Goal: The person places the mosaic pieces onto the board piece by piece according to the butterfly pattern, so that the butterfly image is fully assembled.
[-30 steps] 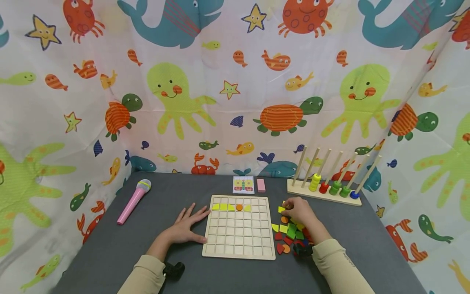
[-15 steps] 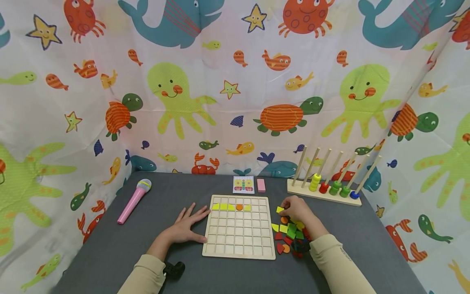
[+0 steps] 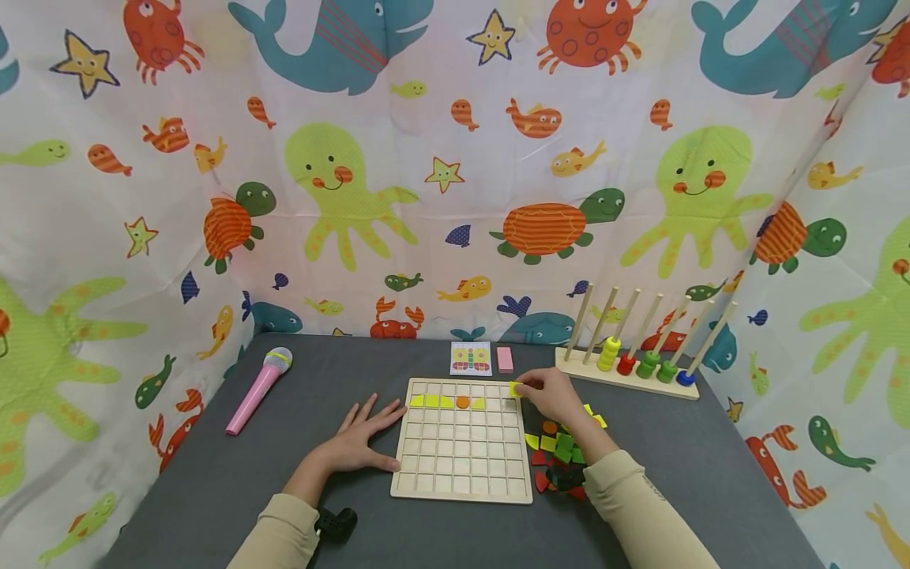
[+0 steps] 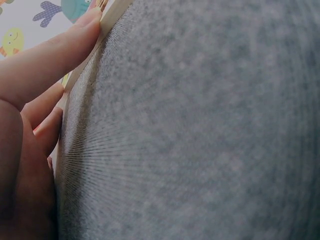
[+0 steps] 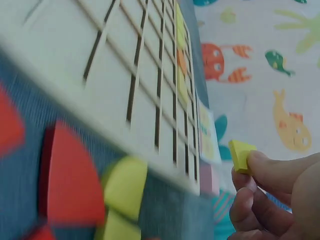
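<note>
A wooden grid board (image 3: pixel 462 466) lies on the grey table, with several yellow pieces (image 3: pixel 432 401) and one orange round piece (image 3: pixel 463 402) in its second row from the back. My left hand (image 3: pixel 355 442) rests at the board's left edge, fingers spread; in the left wrist view its fingertips touch the wooden rim (image 4: pixel 80 75). My right hand (image 3: pixel 550 393) pinches a yellow block (image 5: pixel 241 156) between thumb and fingers, over the board's back right corner. Below that wrist, a pile of loose coloured blocks (image 3: pixel 564 448) lies beside the board, partly hidden by the forearm.
A patterned picture card (image 3: pixel 471 359) and a pink block (image 3: pixel 505 359) lie behind the board. At the back right stands a wooden peg rack (image 3: pixel 626 373) with coloured rings. A pink toy microphone (image 3: pixel 260 390) lies on the left. A printed cloth (image 3: pixel 455 213) hangs behind the table.
My right hand has lifted the yellow block from beside the pile and carried it left to the board's back right corner. The left hand stays in place.
</note>
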{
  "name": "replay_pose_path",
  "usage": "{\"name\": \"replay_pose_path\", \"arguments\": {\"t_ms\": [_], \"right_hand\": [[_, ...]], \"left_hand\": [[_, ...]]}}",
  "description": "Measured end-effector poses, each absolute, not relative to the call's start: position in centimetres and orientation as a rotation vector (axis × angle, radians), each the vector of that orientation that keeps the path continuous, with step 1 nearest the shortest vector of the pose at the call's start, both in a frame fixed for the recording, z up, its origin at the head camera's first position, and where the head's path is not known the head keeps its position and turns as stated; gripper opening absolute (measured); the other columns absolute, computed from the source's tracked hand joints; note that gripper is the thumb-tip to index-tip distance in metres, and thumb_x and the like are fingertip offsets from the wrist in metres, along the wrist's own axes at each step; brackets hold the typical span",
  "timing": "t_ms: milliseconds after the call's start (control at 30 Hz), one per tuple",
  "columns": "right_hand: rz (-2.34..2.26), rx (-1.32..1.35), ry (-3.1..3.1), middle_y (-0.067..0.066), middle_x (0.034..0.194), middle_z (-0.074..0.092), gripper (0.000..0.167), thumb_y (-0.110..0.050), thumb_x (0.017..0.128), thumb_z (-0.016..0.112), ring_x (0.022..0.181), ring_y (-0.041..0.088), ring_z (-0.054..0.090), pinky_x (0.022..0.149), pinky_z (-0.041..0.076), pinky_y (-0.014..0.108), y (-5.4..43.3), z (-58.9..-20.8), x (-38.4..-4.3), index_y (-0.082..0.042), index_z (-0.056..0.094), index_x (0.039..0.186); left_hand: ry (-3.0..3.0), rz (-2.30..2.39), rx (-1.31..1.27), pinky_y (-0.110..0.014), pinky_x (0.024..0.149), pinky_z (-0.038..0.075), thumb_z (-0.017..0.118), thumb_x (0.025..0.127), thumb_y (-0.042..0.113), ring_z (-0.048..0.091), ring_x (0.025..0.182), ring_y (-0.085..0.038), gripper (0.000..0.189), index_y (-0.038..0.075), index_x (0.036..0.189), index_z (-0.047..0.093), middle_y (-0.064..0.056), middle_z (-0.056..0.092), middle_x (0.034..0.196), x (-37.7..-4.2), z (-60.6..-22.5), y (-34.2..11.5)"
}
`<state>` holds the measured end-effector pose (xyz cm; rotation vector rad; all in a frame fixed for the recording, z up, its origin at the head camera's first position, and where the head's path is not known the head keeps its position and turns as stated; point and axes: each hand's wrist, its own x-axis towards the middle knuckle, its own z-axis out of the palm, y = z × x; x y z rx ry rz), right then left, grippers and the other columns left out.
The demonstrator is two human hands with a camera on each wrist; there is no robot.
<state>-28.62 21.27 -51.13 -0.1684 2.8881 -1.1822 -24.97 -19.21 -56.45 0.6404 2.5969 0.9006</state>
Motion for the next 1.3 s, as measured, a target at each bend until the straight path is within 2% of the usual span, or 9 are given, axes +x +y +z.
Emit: {"name": "replay_pose_path", "arguments": {"t_ms": [200, 367, 833, 1167, 1300], "right_hand": [[-1.258, -0.127, 2.831, 0.001, 0.079, 0.068, 0.012, -0.022, 0.091, 0.077, 0.07, 0.018, 0.057, 0.059, 0.047, 0.03, 19.0, -51.3, -28.8, -0.012, 0.072, 0.092], [-1.244, -0.146, 2.806, 0.001, 0.079, 0.067, 0.011, -0.022, 0.089, 0.079, 0.072, 0.02, 0.056, 0.058, 0.046, 0.03, 18.1, -52.1, -29.5, -0.014, 0.072, 0.088], [-1.147, -0.147, 2.793, 0.001, 0.078, 0.065, 0.009, -0.022, 0.089, 0.079, 0.074, 0.02, 0.055, 0.06, 0.045, 0.028, 17.5, -53.3, -30.2, -0.015, 0.075, 0.085], [-1.017, -0.198, 2.832, -0.002, 0.081, 0.067, 0.006, -0.021, 0.089, 0.079, 0.078, 0.019, 0.057, 0.069, 0.049, 0.03, 17.1, -53.2, -30.2, -0.016, 0.075, 0.09], [-1.055, -0.184, 2.819, 0.0, 0.083, 0.066, 0.007, -0.019, 0.09, 0.078, 0.08, 0.02, 0.057, 0.068, 0.051, 0.03, 17.1, -52.5, -29.6, -0.015, 0.075, 0.094]], "left_hand": [[2.608, 0.888, 0.641, -0.064, 0.12, -0.012, 0.079, 0.075, 0.063, -0.012, 0.156, -0.038, 0.104, 0.03, 0.16, 0.029, 0.001, 0.017, 0.17, -25.0, -56.4, -19.1], [2.616, 0.886, 0.653, -0.064, 0.12, -0.012, 0.079, 0.075, 0.063, -0.011, 0.156, -0.038, 0.104, 0.029, 0.161, 0.029, -0.001, 0.018, 0.17, -25.0, -56.4, -19.1], [2.587, 1.017, 0.749, -0.066, 0.115, -0.02, 0.079, 0.075, 0.064, -0.015, 0.155, -0.04, 0.103, 0.031, 0.16, 0.031, -0.002, 0.018, 0.17, -25.0, -57.1, -19.5], [2.59, 0.99, 0.702, -0.065, 0.117, -0.017, 0.078, 0.074, 0.065, -0.013, 0.155, -0.039, 0.104, 0.03, 0.16, 0.031, -0.004, 0.018, 0.17, -24.7, -56.5, -19.2], [2.592, 0.976, 0.707, -0.065, 0.118, -0.016, 0.078, 0.075, 0.064, -0.013, 0.155, -0.04, 0.104, 0.029, 0.16, 0.031, -0.005, 0.018, 0.17, -24.7, -56.5, -19.3]]}}
